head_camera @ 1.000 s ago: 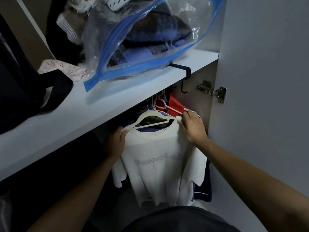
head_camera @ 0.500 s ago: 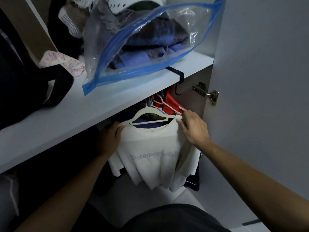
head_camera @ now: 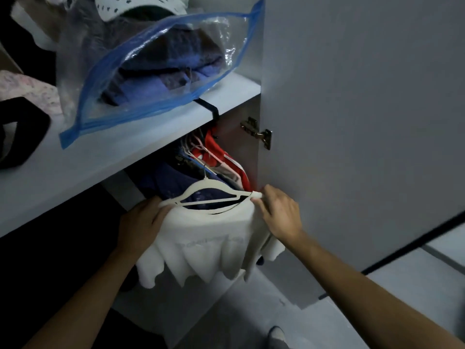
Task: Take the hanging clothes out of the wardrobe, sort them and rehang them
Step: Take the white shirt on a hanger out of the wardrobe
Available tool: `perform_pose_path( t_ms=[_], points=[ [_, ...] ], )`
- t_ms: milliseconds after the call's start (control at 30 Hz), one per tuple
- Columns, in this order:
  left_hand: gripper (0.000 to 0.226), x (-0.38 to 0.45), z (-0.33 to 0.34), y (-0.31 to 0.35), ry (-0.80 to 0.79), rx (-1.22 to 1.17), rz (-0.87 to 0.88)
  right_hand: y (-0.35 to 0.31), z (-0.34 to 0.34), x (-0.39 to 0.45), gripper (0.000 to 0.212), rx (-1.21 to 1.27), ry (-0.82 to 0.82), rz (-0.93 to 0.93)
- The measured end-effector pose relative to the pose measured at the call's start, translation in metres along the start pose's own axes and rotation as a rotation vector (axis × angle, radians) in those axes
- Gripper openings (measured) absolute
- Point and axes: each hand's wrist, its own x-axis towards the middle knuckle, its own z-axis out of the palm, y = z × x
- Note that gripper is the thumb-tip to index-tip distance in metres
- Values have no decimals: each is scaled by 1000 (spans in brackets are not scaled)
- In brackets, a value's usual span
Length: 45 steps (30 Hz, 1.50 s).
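Note:
A white T-shirt with faint lettering hangs on a cream hanger just below the wardrobe shelf. My left hand grips the shirt's left shoulder at the hanger's end. My right hand pinches the right shoulder at the other hanger tip. Behind the shirt hang more clothes: a dark blue garment and a red one with white stripes on pink and wire hangers. Where the cream hanger's hook sits is not clear.
The white shelf above carries a blue-edged clear storage bag of folded clothes, a black bag and floral fabric. A black hook clips over the shelf edge. The open wardrobe door with its hinge stands right.
The shirt has bunched up and tilted, its hem rising. Both hands keep their hold on the shoulders, and the view has shifted lower.

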Motion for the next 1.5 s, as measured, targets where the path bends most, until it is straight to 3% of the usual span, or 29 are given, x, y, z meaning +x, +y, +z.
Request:
perform_pose_path(
  t_ms=[67,400,533,733,967,1200,1500],
  points=[
    [32,-1,1,10,-10,-8,25,1,-9,-26,34,-2,35,51],
    [45,-22,39,154,24,-87,508,49,-119,-209,32,-117,227,376],
    [62,-44,54,243,5,-120,781,78,-177,-292,34,-200,332,505],
    [43,-104,67,400,-85,-309,891,120,-254,-423,30,-304,496,686],
    [35,-185,79,567,-245,-508,1100,144,-338,-568,30,-479,657,904],
    [38,-262,96,713,-404,-637,1317,136,-383,-692,30,-598,808,1177],
    [36,-361,112,875,-517,-920,1745,97,-389,-783,30,-732,966,1596]
  ],
)
